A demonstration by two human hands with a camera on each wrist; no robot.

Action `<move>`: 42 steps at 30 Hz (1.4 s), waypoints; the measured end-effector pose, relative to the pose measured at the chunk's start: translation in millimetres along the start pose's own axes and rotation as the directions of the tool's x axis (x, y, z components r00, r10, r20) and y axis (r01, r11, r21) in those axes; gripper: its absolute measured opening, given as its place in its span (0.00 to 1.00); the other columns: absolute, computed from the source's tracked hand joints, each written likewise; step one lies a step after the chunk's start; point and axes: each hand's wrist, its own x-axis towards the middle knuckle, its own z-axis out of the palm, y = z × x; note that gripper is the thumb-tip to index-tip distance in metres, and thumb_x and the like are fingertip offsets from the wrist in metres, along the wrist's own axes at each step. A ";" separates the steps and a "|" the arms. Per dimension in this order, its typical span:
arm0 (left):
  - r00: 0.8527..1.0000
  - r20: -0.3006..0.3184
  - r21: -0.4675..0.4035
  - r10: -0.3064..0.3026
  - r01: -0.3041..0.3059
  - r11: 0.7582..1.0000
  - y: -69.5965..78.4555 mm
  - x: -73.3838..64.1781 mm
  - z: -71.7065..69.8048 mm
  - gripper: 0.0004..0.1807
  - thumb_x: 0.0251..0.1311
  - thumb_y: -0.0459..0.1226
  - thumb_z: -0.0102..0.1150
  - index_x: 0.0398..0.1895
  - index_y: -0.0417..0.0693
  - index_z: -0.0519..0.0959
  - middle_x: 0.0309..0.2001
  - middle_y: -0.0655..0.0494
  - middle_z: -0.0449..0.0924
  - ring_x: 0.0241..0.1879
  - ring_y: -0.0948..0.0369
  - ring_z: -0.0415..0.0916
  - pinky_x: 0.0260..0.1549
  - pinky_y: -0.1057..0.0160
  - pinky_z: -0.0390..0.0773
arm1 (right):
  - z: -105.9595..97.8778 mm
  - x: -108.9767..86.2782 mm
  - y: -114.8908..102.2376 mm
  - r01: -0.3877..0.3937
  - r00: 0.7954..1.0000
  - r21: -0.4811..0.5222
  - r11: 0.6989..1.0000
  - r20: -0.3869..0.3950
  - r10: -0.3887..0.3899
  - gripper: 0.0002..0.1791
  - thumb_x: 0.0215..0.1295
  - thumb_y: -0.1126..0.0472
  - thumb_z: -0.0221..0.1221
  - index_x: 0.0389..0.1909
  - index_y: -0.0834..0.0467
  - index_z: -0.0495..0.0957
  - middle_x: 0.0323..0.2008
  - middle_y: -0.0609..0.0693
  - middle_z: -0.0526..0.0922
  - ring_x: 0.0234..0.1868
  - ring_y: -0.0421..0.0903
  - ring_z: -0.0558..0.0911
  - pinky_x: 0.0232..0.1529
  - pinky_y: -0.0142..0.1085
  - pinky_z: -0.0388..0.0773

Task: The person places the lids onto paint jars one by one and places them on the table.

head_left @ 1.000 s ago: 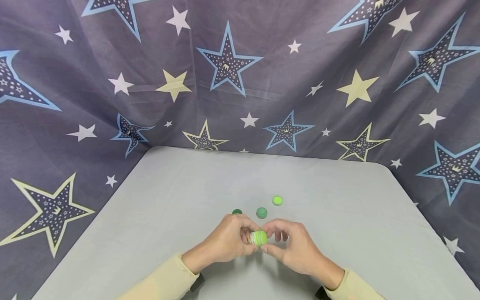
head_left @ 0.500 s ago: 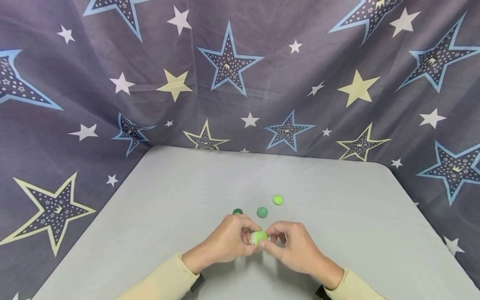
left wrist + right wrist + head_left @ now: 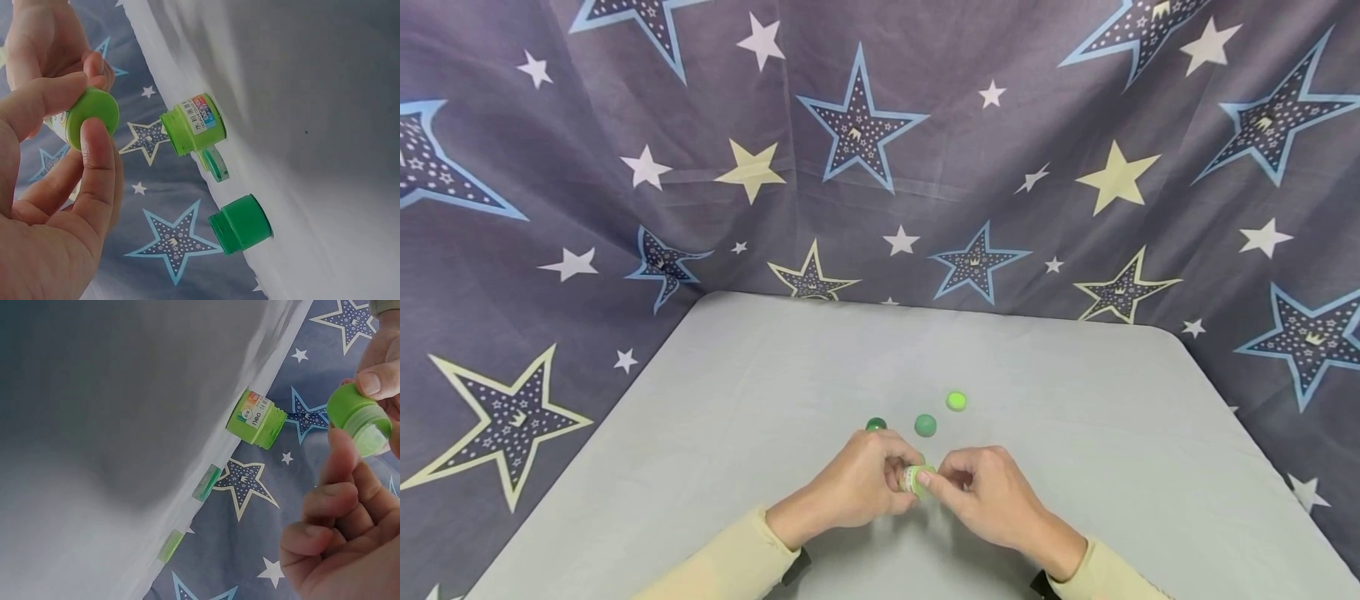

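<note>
Nearby, caps [image 3: 925, 425], dk jar [image 3: 876, 423] behind L grip [image 3: 861, 483]

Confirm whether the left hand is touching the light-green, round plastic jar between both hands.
Touching. The left wrist view shows it plainly: the left hand has digits bent around the jar, one lying across its green end.

Left hand [image 3: 859, 482] gripping, fingers [image 3: 97, 159] bent; right hand [image 3: 996, 496] opposite, thumb [image 3: 942, 490] extended, seemingly pinching.

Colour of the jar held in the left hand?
The jar is lime green; it shows best in the right wrist view.
</note>
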 end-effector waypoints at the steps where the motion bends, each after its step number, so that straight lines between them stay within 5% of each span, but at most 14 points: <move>1: 1.000 0.001 -0.001 -0.002 0.002 1.000 -0.1 0.1 -0.1 0.16 0.45 0.24 0.78 0.39 0.44 0.87 0.34 0.64 0.81 0.30 0.67 0.78 0.30 0.69 0.83 | -0.5 -0.3 0.1 -0.002 1.000 -0.003 1.000 -0.001 0.002 0.19 0.69 0.44 0.64 0.19 0.47 0.84 0.14 0.30 0.70 0.15 0.29 0.62 0.15 0.26 0.61; 5: 1.000 0.003 -0.008 -0.015 0.015 1.000 -0.4 0.1 -0.8 0.16 0.47 0.25 0.77 0.39 0.46 0.87 0.35 0.64 0.81 0.30 0.65 0.78 0.30 0.69 0.83 | -1.4 -1.0 1.3 -0.002 0.999 -0.009 1.000 -0.032 0.001 0.17 0.70 0.44 0.64 0.22 0.44 0.83 0.15 0.31 0.70 0.17 0.30 0.64 0.16 0.27 0.62; 9: 1.000 -0.002 -0.003 -0.014 0.014 1.000 -1.1 -0.1 -0.6 0.16 0.47 0.25 0.78 0.40 0.45 0.87 0.36 0.64 0.81 0.30 0.66 0.78 0.29 0.69 0.83 | -1.6 -1.9 3.0 0.058 0.995 0.011 0.998 -0.079 -0.057 0.05 0.64 0.50 0.70 0.34 0.45 0.84 0.25 0.34 0.78 0.23 0.35 0.71 0.21 0.30 0.70; 17: 1.000 -0.011 0.006 -0.010 0.010 1.000 -2.4 -0.2 0.2 0.17 0.46 0.25 0.78 0.42 0.43 0.87 0.37 0.62 0.82 0.30 0.67 0.78 0.29 0.70 0.83 | -2.7 -4.7 5.2 0.237 0.968 0.053 0.970 -0.092 -0.232 0.26 0.50 0.63 0.78 0.51 0.51 0.82 0.40 0.38 0.83 0.31 0.35 0.75 0.30 0.37 0.77; 29: 1.000 -0.011 0.006 -0.009 0.009 1.000 -2.7 0.5 0.8 0.17 0.46 0.25 0.78 0.42 0.44 0.88 0.36 0.62 0.82 0.30 0.67 0.78 0.30 0.70 0.83 | -0.9 -4.8 5.0 0.210 0.976 0.071 0.975 -0.072 -0.205 0.26 0.48 0.66 0.79 0.48 0.47 0.83 0.41 0.36 0.85 0.31 0.36 0.75 0.31 0.38 0.76; 42: 1.000 -0.009 -0.010 0.002 -0.002 1.000 -2.8 -0.3 -0.2 0.15 0.48 0.26 0.77 0.40 0.45 0.88 0.35 0.65 0.81 0.30 0.67 0.78 0.30 0.70 0.83 | 3.5 -3.3 4.3 0.148 0.985 0.015 0.989 -0.093 -0.146 0.12 0.55 0.59 0.76 0.37 0.44 0.84 0.30 0.35 0.81 0.25 0.38 0.74 0.23 0.28 0.69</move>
